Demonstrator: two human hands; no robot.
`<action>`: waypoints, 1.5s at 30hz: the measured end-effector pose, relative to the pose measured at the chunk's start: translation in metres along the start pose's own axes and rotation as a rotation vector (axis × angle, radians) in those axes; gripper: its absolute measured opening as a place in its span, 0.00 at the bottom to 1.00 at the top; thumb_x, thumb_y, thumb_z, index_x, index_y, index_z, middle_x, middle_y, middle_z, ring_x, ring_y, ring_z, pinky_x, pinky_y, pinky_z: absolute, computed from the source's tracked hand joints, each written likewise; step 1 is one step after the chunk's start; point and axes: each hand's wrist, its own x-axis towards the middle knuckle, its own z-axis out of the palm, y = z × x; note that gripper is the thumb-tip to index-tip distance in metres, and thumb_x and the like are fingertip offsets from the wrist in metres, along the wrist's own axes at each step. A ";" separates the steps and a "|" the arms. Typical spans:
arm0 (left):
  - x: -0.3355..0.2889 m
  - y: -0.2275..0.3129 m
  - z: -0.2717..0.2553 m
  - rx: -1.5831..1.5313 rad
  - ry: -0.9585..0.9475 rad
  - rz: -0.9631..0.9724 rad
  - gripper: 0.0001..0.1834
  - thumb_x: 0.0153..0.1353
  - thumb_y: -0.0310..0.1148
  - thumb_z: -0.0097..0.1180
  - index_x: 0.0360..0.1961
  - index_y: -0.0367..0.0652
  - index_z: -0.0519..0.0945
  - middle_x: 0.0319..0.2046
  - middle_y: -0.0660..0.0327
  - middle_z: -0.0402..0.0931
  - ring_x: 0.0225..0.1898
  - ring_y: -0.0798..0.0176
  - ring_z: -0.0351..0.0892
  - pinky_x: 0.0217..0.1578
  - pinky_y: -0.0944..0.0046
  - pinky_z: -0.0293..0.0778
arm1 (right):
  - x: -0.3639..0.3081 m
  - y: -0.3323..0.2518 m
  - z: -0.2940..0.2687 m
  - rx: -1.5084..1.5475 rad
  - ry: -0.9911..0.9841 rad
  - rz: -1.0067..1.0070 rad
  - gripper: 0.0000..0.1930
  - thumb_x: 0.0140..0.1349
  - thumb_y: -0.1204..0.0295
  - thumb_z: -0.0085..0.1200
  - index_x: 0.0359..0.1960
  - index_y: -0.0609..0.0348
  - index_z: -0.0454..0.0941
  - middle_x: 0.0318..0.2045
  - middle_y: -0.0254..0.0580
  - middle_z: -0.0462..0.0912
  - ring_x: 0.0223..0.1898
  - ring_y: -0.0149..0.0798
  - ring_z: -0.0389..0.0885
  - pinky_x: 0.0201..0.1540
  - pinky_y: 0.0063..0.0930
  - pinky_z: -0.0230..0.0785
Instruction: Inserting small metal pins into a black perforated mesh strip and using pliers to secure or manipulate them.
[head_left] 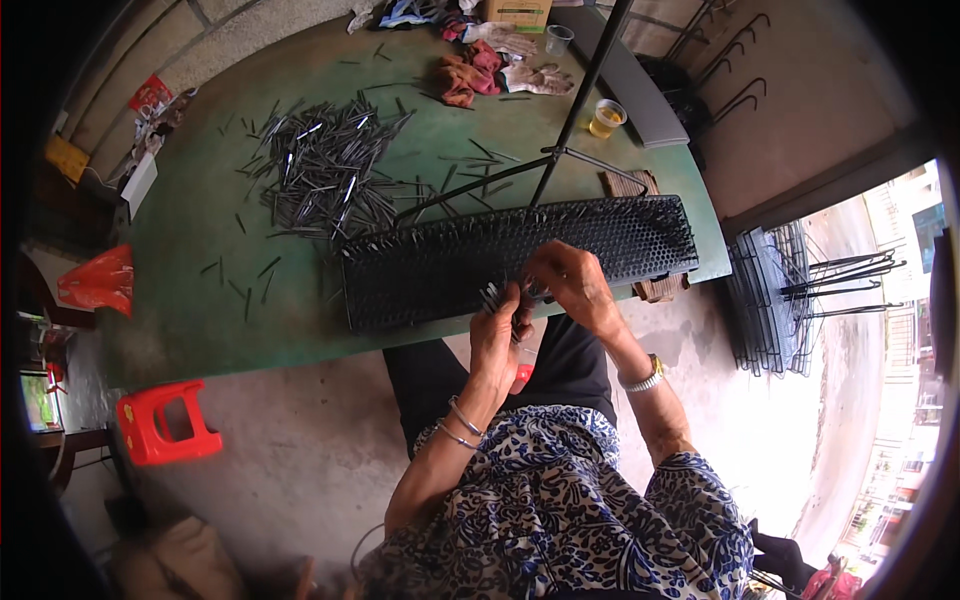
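- One left hand (492, 335), fingers clamped on several sticks (490, 297), too bunched to count, at the tray's near edge.
- One right hand (578, 285) just beside it, fingers curled; whether they grip anything cannot be told.
- One black tray (430, 275), full of small holes, lies along the table's near edge, rightward.
- One heap (325, 175) of uncounted sticks, left of the table's middle.
- Two cups (606, 118) toward the table's right edge.
- One green table (190, 300); grey floor (320, 440); one red stool (140, 430) by the near left corner.

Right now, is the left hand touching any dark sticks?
Touching. The head view shows the left hand closed around a small bunch of dark sticks, their ends poking out.
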 end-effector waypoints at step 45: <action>0.004 -0.008 0.000 0.013 -0.053 -0.085 0.16 0.68 0.39 0.51 0.48 0.37 0.76 0.29 0.59 0.79 0.22 0.76 0.64 0.23 0.73 0.64 | 0.039 0.028 0.006 -0.246 0.540 -0.295 0.04 0.57 0.80 0.54 0.34 0.62 0.74 0.27 0.46 0.77 0.29 0.40 0.80 0.30 0.29 0.69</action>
